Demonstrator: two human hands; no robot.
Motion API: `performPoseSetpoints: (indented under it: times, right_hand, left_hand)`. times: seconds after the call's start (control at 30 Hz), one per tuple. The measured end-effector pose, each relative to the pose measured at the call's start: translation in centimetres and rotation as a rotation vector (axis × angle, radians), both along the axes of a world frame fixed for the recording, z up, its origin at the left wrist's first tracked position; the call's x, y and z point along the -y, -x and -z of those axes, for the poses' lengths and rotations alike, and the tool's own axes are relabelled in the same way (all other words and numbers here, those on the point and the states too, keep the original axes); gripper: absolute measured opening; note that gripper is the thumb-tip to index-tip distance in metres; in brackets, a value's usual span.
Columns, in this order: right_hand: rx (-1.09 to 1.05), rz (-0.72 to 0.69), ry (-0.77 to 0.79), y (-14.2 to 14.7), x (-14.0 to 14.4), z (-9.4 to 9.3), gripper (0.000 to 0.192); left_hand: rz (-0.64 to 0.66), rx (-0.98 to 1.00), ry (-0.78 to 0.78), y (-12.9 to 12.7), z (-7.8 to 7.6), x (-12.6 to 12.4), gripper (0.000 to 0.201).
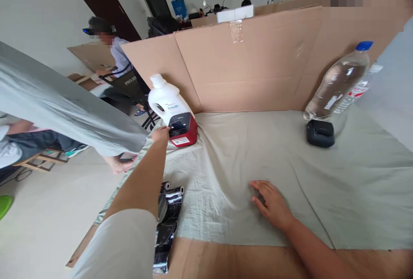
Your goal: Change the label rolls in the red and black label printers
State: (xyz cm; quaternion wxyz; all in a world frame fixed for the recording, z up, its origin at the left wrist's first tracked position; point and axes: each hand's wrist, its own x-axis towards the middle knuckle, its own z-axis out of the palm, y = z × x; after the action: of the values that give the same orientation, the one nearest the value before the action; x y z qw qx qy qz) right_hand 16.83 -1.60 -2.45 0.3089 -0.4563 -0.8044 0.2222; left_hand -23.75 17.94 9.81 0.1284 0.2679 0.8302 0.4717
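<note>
A: Looks like a makeshift office or workroom.
B: Agreed. Cardboard partition (258, 64) around cloth-covered table (322, 193), another person seated (119, 55) at a neighbouring partitioned station, tiled floor (41, 210), dark doors (106, 8) behind.

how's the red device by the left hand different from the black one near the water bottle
The red device has a red body with a black top and a white label on its front; the black device is black all over, with no label that shows. The red one looks bulkier, the black one lower. The left hand touches the red one, beside a white jug; no hand is near the black one, below the clear bottle. Both sit on the grey cloth.
</note>
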Motion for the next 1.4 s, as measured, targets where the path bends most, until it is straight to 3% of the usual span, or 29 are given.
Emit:
performPoseSetpoints:
  times: [0.07,0.1,0.17,0.27,0.33,0.4,0.5,0.6,0.73,0.87,1.03,1.17,1.27,1.4]
  right_hand:
    - [0.03,-0.025,0.06,0.5,0.7,-0.5,0.036]
    - [0.029,-0.048,0.095,0.7,1.1,-0.8,0.036]
    - [-0.01,-0.147,0.196,1.1,1.7,-1.4,0.036]
    - [-0.101,-0.203,0.326,0.1,0.3,-2.2,0.037]
    - [-0.098,0.015,0.255,-2.3,-2.9,-2.8,0.037]
    - [-0.004,0.347,0.048,-5.9,-7.3,-3.6,0.038]
    - [0.209,0.783,-0.085,-12.0,-13.6,-4.6,0.05]
    - [0.346,0.997,-0.003,-16.5,-17.1,-4.8,0.071]
    - [0.362,1.02,0.184,-18.4,-17.9,-4.1,0.082]
    - [0.356,0.986,0.065,-15.9,-16.1,-3.3,0.074]
    - [0.265,0.573,-0.226,-8.6,-9.0,-3.0,0.06]
    - [0.242,0.341,-0.257,-2.1,-1.9,-3.3,0.056]
    - [0.259,0.32,-0.235,1.0,1.5,-3.0,0.06]
    - [0.253,0.321,-0.224,2.0,3.0,-2.3,0.056]
  left_hand:
    - [-0.02,-0.145,-0.047,-2.3,0.1,0.4,0.035]
    - [0.036,-0.219,-0.081,-4.1,0.5,0.9,0.037]
    - [0.306,-0.342,-0.146,-8.6,2.2,2.4,0.034]
    - [0.814,-0.285,-0.13,-16.0,6.1,6.6,0.031]
    - [0.982,-0.28,-0.032,-20.0,8.7,9.9,0.034]
    - [1.039,-0.385,0.097,-22.6,10.5,13.1,0.041]
    - [1.113,-0.587,0.213,-24.1,11.4,16.5,0.047]
    - [1.18,-0.663,0.257,-23.9,11.0,17.7,0.048]
    - [1.182,-0.657,0.256,-23.6,10.6,17.5,0.048]
    - [1.188,-0.621,0.237,-23.5,10.8,17.3,0.047]
    - [1.193,-0.551,0.202,-23.3,10.7,17.3,0.045]
    - [1.15,-0.485,0.126,-23.0,10.7,17.3,0.045]
    - [1.073,-0.431,0.078,-22.7,11.0,17.1,0.046]
    - [1.049,-0.431,0.059,-22.5,11.2,16.9,0.045]
